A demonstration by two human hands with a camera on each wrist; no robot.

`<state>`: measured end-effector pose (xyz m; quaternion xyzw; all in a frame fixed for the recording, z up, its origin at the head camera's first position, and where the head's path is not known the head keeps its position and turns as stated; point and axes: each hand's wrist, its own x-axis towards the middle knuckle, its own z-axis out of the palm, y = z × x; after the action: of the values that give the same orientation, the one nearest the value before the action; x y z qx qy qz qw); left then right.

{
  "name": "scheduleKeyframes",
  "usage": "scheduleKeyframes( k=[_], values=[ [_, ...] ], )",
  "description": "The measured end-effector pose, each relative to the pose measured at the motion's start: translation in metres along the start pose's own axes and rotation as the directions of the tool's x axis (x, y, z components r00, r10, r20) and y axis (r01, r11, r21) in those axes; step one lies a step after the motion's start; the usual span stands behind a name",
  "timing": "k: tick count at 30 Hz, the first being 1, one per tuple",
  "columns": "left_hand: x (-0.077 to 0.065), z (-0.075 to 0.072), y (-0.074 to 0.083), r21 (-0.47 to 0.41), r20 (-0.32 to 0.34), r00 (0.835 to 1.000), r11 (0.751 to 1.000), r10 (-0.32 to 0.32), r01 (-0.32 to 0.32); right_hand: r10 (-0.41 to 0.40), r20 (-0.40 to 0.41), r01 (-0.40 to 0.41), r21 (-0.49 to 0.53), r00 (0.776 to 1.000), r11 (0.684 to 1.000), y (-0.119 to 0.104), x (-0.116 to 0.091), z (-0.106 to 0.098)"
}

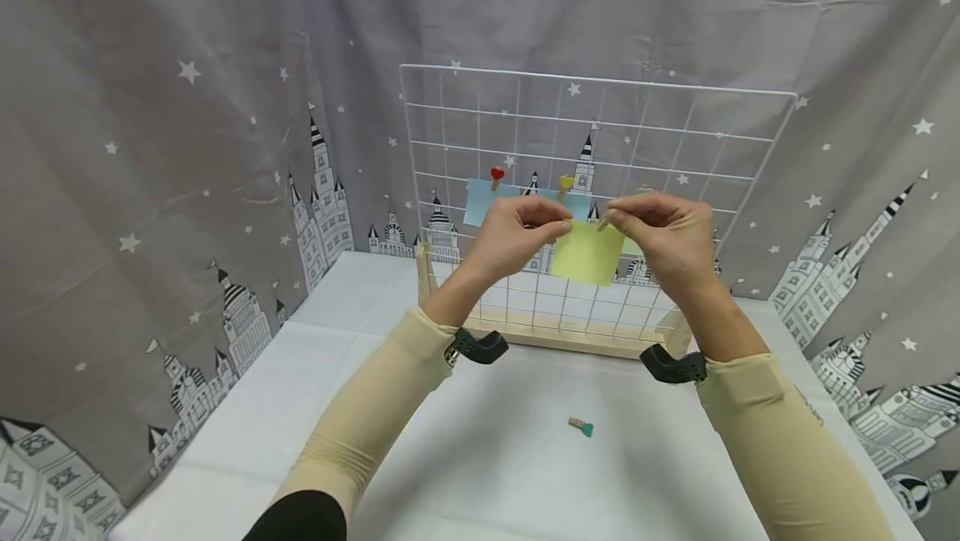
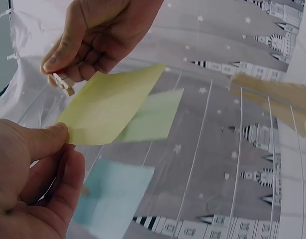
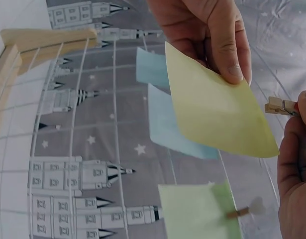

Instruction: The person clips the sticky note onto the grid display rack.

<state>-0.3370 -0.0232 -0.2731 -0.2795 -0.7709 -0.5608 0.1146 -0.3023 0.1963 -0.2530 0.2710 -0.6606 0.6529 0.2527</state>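
Observation:
My left hand (image 1: 513, 237) pinches a yellow paper note (image 1: 587, 256) by its upper left corner, between thumb and fingers. The note hangs in front of a white wire grid (image 1: 517, 295). In my right hand (image 1: 671, 241), thumb and fingers grip a small wooden clothespin (image 3: 279, 105), whose tip points toward the note's upper edge. A gap shows between clothespin and note in the right wrist view. Behind them, two light blue notes (image 1: 480, 197) hang on the grid, under a red heart clothespin (image 1: 497, 175) and a yellow heart clothespin (image 1: 566, 183).
A pale green note (image 3: 192, 211) hangs on the grid at the right, held by another clothespin (image 3: 238, 213). The grid stands in a wooden base (image 1: 562, 339) on a white-covered table (image 1: 487, 441). A green heart clothespin (image 1: 581, 426) lies in front. A grey castle-print curtain (image 1: 225, 41) surrounds the table.

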Motion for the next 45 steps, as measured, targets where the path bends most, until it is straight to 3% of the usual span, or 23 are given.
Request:
scheduleKeyframes(
  k=[11, 20, 28, 36, 45],
  values=[
    [0.018, 0.042, 0.01, -0.014, 0.058, 0.998, 1.0, -0.011, 0.012, -0.04, -0.05, 0.041, 0.023, 0.998, 0.999, -0.005, 0.0, -0.037],
    [0.033, 0.071, 0.012, 0.001, 0.084, 0.996, 1.0, 0.008, -0.009, 0.012, -0.075, -0.016, -0.048, 0.997, 0.999, -0.007, -0.001, -0.071],
    [0.043, 0.101, 0.012, 0.033, 0.071, 0.997, 0.999, 0.028, -0.031, 0.041, -0.126, -0.056, -0.115, 0.991, 0.992, -0.004, 0.0, -0.096],
    [0.049, 0.122, 0.015, 0.027, 0.048, 0.999, 0.999, -0.021, 0.019, 0.058, -0.182, -0.09, -0.175, 0.982, 0.98, -0.001, -0.001, -0.118],
    [0.059, 0.142, 0.017, 0.011, -0.002, 0.998, 0.998, -0.065, 0.065, 0.06, -0.209, -0.091, -0.141, 0.976, 0.986, 0.004, 0.002, -0.133]
  ],
)
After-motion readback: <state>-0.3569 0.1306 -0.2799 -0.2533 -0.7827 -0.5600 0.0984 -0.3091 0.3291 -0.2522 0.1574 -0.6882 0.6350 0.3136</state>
